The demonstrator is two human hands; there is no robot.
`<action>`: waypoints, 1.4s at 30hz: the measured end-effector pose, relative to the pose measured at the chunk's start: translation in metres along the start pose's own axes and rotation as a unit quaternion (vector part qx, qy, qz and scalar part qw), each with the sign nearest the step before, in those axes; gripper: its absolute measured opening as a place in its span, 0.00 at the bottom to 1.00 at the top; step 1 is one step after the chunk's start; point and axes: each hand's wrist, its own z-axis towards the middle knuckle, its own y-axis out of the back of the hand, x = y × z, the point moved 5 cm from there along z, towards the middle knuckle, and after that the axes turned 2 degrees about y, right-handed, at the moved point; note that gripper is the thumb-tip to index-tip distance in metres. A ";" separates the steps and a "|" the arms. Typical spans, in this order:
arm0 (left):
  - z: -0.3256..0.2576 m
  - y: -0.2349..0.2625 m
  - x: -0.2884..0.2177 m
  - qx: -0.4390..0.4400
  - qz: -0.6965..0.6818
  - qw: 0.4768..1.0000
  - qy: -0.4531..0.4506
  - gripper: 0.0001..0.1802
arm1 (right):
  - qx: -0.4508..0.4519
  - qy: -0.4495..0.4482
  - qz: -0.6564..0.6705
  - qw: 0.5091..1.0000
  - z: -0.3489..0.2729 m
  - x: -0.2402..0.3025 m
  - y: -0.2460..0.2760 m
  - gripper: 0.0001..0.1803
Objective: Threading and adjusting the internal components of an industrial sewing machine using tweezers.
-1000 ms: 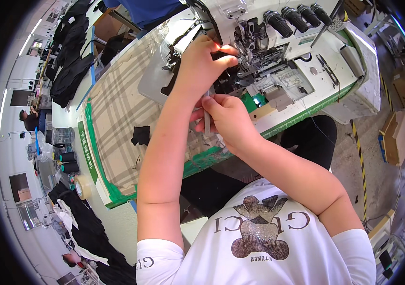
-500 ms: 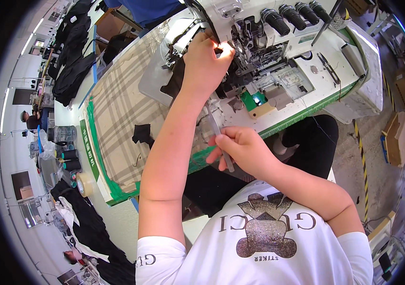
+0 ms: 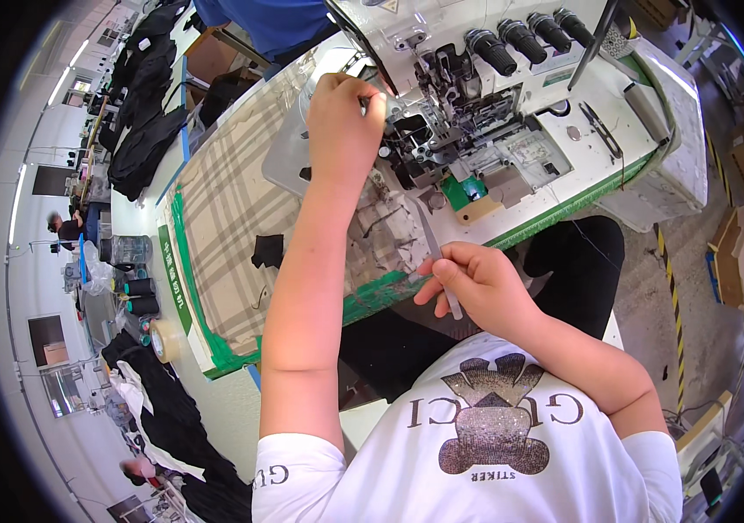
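Note:
My left hand [image 3: 343, 131] is closed in a pinch above the grey metal plate [image 3: 285, 148], left of the sewing machine's needle area [image 3: 428, 131]. Whatever its fingers hold is hidden from view. A small bit of dark material [image 3: 305, 173] shows beside that wrist. In my right hand [image 3: 487, 286], at the table's near edge, are slim silver tweezers [image 3: 431, 237]. They are held between thumb and fingers, tips pointing away toward the machine. A black fabric scrap [image 3: 268, 251] lies on the checked table covering [image 3: 224, 200], left of my left forearm.
Black knobs [image 3: 491, 52] line the machine's front. Another pair of tweezers [image 3: 600, 131] rests on the machine bed to the right. Green tape [image 3: 372, 301] edges the table. At left are a tape roll [image 3: 163, 340] and dark garments [image 3: 149, 105]. Someone in blue [image 3: 276, 22] is beyond.
My left hand has drawn left, away from the needle area. Black material that lay under it on the plate is now mostly out of sight. My right hand has shifted rightward with the tweezers.

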 end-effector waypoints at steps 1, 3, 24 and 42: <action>0.001 0.007 -0.002 -0.007 0.036 0.999 -0.018 0.05 | -0.004 0.013 -0.012 1.000 -0.001 0.001 0.002 0.13; 0.004 0.020 -0.007 -0.020 0.108 0.992 -0.054 0.04 | -0.008 0.018 -0.014 1.000 -0.004 0.003 0.005 0.12; -0.026 -0.005 -0.041 0.064 -0.024 0.995 0.065 0.11 | -0.079 0.089 -0.043 0.992 -0.024 -0.006 0.049 0.09; -0.027 -0.017 -0.024 0.090 -0.125 0.973 0.171 0.09 | -0.288 0.386 -0.368 0.795 0.016 0.072 0.066 0.09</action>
